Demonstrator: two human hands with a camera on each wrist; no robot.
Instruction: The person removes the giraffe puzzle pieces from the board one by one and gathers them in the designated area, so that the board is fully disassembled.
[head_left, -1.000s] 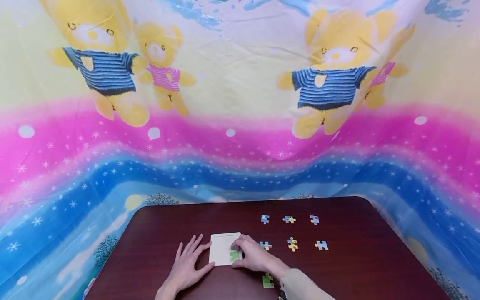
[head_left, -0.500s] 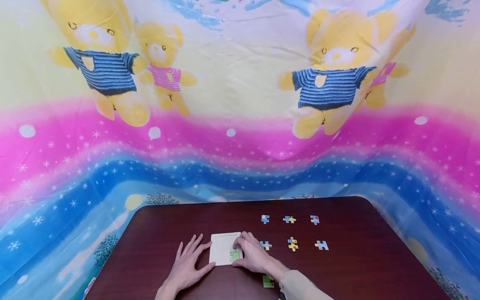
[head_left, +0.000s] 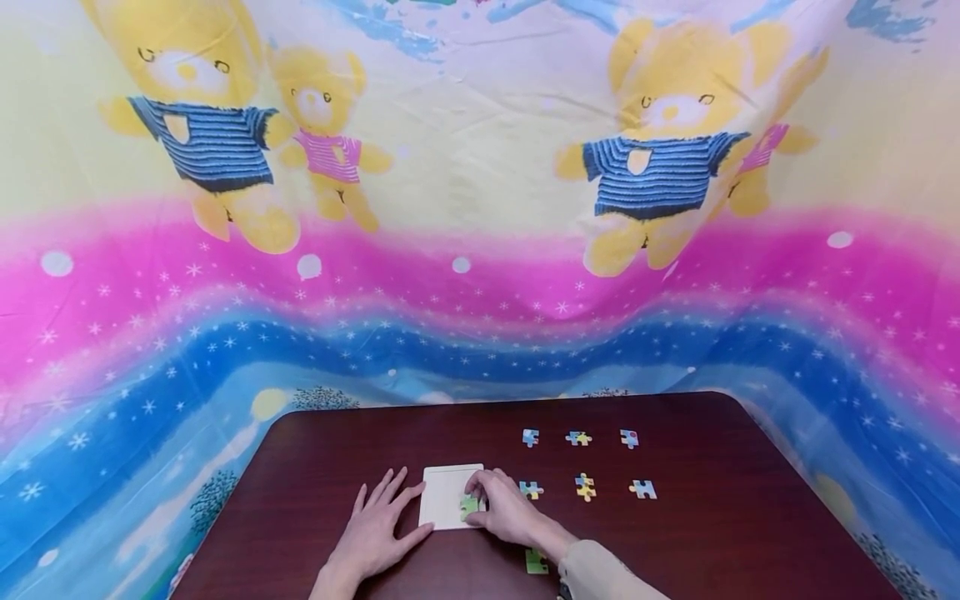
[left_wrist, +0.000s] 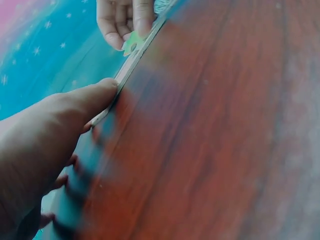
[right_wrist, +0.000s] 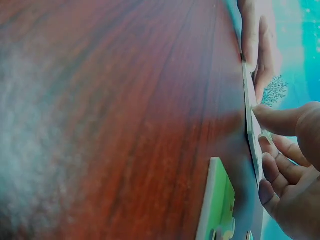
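A pale, square puzzle board lies on the dark table. My left hand rests at its left side with fingers spread, thumb and index finger touching the board's edge. Over the board's lower right part, my right hand pinches a green puzzle piece between thumb and fingers. In the left wrist view that green puzzle piece looks tilted up from the board. Another green puzzle piece lies on the table below the right wrist, and shows close up in the right wrist view.
Right of the board, several loose puzzle pieces lie in rows, among them a blue-and-yellow piece and a blue piece. One piece is close by the right hand. A cloth printed with bears hangs behind the table.
The right fingers have shifted slightly on the green puzzle piece, which appears a little raised from where it lay flatter on the board. My left hand stays in place.
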